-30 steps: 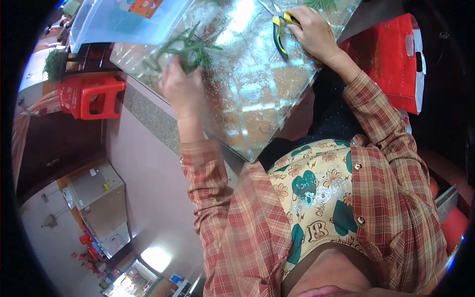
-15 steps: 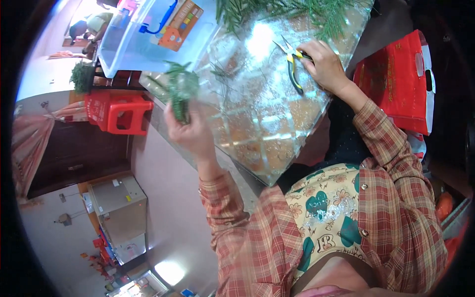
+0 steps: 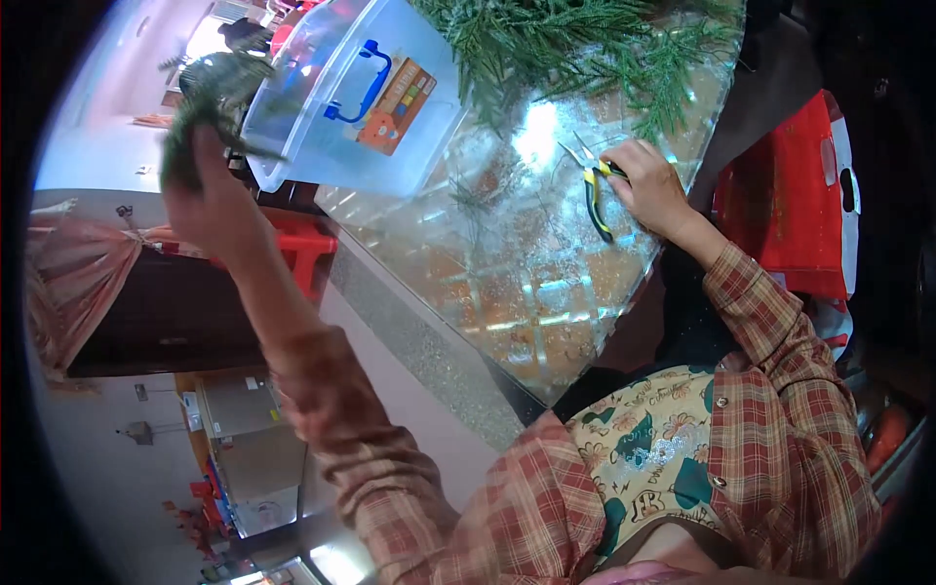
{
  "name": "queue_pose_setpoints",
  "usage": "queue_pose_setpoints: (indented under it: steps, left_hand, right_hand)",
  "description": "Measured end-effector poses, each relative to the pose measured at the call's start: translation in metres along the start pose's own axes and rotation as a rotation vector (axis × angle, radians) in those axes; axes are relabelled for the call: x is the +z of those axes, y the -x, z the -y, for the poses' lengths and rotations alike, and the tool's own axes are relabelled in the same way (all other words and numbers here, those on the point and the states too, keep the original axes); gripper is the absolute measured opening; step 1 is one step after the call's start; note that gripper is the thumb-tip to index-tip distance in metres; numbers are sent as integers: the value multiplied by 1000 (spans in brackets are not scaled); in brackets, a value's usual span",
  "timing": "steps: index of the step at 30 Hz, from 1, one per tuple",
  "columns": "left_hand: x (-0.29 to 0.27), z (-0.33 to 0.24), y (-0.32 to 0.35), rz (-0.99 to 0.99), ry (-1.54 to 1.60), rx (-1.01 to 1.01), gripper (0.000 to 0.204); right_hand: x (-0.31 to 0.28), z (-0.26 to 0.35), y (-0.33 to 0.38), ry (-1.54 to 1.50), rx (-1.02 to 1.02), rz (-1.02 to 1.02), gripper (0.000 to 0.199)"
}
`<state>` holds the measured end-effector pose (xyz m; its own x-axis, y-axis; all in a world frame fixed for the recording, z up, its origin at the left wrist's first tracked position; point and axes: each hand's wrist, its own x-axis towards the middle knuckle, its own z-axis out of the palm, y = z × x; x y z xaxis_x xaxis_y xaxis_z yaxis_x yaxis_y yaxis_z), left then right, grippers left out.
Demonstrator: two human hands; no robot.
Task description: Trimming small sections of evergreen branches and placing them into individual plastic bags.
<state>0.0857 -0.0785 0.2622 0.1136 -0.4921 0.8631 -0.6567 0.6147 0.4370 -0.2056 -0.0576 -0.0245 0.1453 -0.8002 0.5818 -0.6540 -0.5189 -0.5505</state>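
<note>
My left hand [image 3: 210, 195] is raised at the far left, its fingers closed round a green leafy sprig [image 3: 200, 105]; both are smeared by motion. The sprig's fronds spread beside the left wall of a clear plastic bin [image 3: 429, 146] with a blue handle. Over the right side of the table, my right hand [image 3: 648, 190] holds needle-nose pliers [image 3: 589, 171] with yellow and black grips. The pliers' jaws point away to the upper left, and one handle sticks out below the fingers. Beyond them lies a heap of green foliage sprigs [image 3: 556, 54].
A glossy clear cover lies over the patterned table [image 3: 507, 302], with thin loose bits [image 3: 473, 195] on it. To the right stands a red bag [image 3: 780, 195]. A red plastic stool [image 3: 310, 249] is on the floor at left, partly behind my left forearm.
My left hand has swung up and left with the sprig, from over the table's near-left edge to beyond the bin's left side. My right hand keeps the pliers in nearly the same spot.
</note>
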Motion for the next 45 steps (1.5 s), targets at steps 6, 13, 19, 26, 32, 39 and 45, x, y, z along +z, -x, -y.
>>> queue_pose_setpoints:
  steps: [6, 13, 19, 26, 32, 39, 45]
  left_hand:
    - [0, 60, -58, 300, -494, 59, 31]
    - [15, 62, 82, 251, -246, 21, 29]
    - [-1, 111, 222, 627, -514, -146, 47]
    - [45, 131, 224, 620, -503, -438, 52]
    - [83, 110, 241, 729, -501, -298, 53]
    - [88, 52, 253, 714, -186, -249, 53]
    - [104, 72, 249, 731, -375, -166, 57]
  right_hand:
    - [6, 4, 0, -49, -9, -5, 25]
    - [11, -6, 1, -2, -44, -12, 26]
    - [15, -3, 3, 39, -70, -14, 24]
    - [11, -5, -5, 62, -89, -12, 23]
    - [14, 0, -6, 27, -64, 14, 24]
    - [3, 10, -3, 14, -30, 27, 25]
    - [5, 18, -1, 23, -40, 32, 24]
